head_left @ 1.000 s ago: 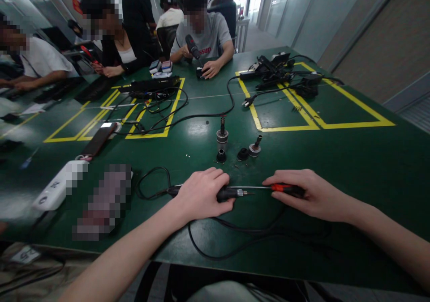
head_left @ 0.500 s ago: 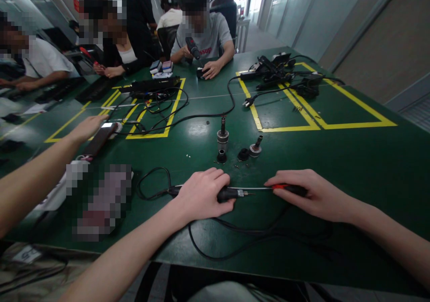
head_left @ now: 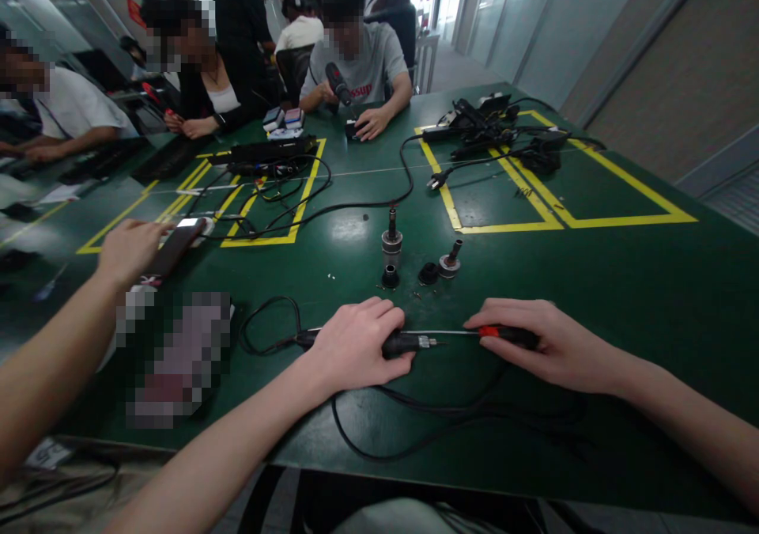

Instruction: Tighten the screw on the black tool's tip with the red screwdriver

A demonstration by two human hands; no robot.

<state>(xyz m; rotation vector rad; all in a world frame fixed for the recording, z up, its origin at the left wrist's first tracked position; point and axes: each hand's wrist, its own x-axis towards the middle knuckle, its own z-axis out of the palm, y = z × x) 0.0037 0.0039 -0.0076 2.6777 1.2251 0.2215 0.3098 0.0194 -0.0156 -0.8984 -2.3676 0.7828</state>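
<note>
1. Currently left hand [head_left: 356, 348] is clamped over a black corded tool [head_left: 403, 342], pinning it flat on the green surface [head_left: 622, 281] near the front edge, about mid-width.
2. Right hand [head_left: 554, 344] grips a red-and-black screwdriver [head_left: 504, 333]; its shaft runs level towards the tool's tip, the two lying in line.
3. Whether screwdriver tip and tool tip touch: cannot tell.
4. Tool's black cable [head_left: 415, 423] loops along the front edge under both wrists; a second loop curls off to the left of the left hand.
5. Small metal and black parts [head_left: 415, 261] stand just behind the hands, towards the middle of the surface.
6. Another person's hand [head_left: 127, 249] reaches in from the left edge, resting at a dark phone [head_left: 178, 245].
7. Yellow tape boxes [head_left: 563, 217] mark the far half; a heap of cables and adapters [head_left: 498, 130] sits at the far right corner.
</note>
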